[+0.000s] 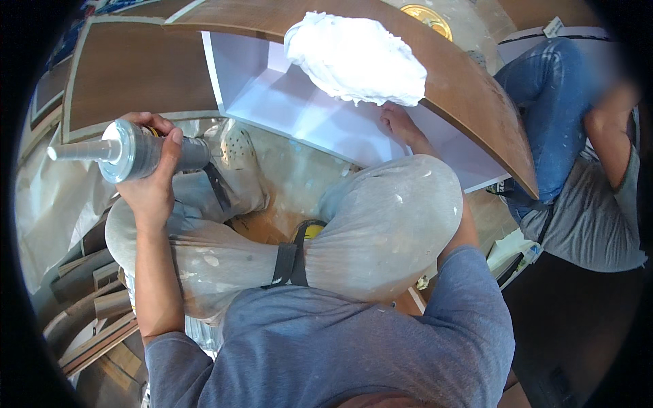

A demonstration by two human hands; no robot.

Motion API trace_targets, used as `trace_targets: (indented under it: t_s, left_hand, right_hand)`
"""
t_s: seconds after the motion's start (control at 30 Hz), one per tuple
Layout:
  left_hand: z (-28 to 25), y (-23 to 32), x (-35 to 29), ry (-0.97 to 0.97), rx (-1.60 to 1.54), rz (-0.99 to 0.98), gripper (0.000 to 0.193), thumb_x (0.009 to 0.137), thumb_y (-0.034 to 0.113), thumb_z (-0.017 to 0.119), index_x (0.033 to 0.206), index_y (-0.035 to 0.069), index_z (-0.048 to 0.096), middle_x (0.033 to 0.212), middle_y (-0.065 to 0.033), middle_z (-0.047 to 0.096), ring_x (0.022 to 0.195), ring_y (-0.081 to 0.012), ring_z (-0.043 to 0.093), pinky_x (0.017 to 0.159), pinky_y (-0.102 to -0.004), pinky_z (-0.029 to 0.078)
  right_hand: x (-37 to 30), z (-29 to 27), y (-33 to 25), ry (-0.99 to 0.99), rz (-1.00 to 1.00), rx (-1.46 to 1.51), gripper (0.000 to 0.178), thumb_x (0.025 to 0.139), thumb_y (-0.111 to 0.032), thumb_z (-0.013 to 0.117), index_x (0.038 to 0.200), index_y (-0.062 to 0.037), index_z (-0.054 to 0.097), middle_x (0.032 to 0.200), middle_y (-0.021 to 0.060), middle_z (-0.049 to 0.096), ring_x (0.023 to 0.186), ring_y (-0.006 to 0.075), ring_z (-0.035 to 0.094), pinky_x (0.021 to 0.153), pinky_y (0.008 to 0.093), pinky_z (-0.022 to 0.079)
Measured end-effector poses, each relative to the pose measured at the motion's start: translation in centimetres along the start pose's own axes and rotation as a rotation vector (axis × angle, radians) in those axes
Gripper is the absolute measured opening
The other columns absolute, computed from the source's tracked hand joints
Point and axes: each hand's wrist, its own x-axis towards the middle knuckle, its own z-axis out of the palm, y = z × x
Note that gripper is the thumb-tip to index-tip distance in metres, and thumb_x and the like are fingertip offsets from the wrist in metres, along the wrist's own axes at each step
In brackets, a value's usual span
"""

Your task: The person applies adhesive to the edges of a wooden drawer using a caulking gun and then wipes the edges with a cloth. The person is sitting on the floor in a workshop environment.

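Observation:
My left hand (153,153) is wrapped round a sealant cartridge (194,154), thumb along its side. Its translucent nozzle (78,151) points left, away from the cabinet. My right hand (400,124) reaches past my right knee to the open white interior (286,115) of a brown wooden cabinet. Its fingers are curled in, and whatever they hold or press is too small to make out. Just above that hand, a bunched white cloth (357,60) lies over the edge of the cabinet's curved brown top (469,92).
At the right sits another person in blue jeans (544,109), close to the cabinet's end. Wood offcuts (102,299) are piled at the lower left, beside plastic sheeting (58,211). Beyond the cabinet lies a round yellow lid (427,20). A brown panel (139,71) stands at the far left.

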Motion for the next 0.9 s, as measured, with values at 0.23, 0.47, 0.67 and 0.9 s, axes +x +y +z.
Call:
trace_targets:
  t_s: [0.23, 0.47, 0.67, 0.9]
  left_hand:
    - [0.2, -0.3, 0.0, -0.022, 0.007, 0.005, 0.042, 0.084, -0.007, 0.077, 0.120, 0.003, 0.058, 0.099, -0.0082, 0.065, 0.096, -0.0174, 0.063, 0.086, -0.0338, 0.053]
    - [-0.4, -0.5, -0.3, -0.062, 0.023, 0.011, 0.043, 0.085, -0.007, 0.077, 0.122, 0.004, 0.057, 0.101, -0.0088, 0.066, 0.099, -0.0188, 0.063, 0.089, -0.0357, 0.054]
    - [-0.5, -0.7, -0.4, -0.092, -0.003, 0.040, 0.044, 0.085, -0.008, 0.076, 0.123, 0.004, 0.057, 0.103, -0.0090, 0.066, 0.100, -0.0194, 0.064, 0.091, -0.0371, 0.055]
    - [-0.4, -0.5, -0.5, -0.087, 0.011, 0.025, 0.044, 0.085, -0.008, 0.076, 0.123, 0.003, 0.057, 0.103, -0.0099, 0.066, 0.100, -0.0195, 0.063, 0.091, -0.0369, 0.055]
  right_hand:
    - [1.9, 0.7, 1.9, 0.095, -0.184, -0.345, 0.025, 0.096, -0.020, 0.059, 0.108, -0.0004, 0.067, 0.090, 0.0201, 0.069, 0.088, 0.0358, 0.066, 0.084, 0.0463, 0.049]
    - [1.2, 0.3, 0.7, 0.083, -0.216, -0.263, 0.035, 0.096, -0.019, 0.058, 0.126, -0.0027, 0.066, 0.125, 0.0223, 0.068, 0.115, 0.0375, 0.063, 0.101, 0.0454, 0.047]
    - [0.1, -1.4, -1.2, 0.037, -0.054, -0.424, 0.042, 0.099, -0.021, 0.054, 0.140, -0.0164, 0.062, 0.135, 0.0187, 0.064, 0.122, 0.0371, 0.062, 0.105, 0.0465, 0.047]
    - [0.0, -1.8, -2.4, -0.048, -0.054, -0.842, 0.042, 0.101, -0.029, 0.053, 0.142, -0.0207, 0.061, 0.139, 0.0172, 0.062, 0.126, 0.0358, 0.061, 0.108, 0.0493, 0.048]
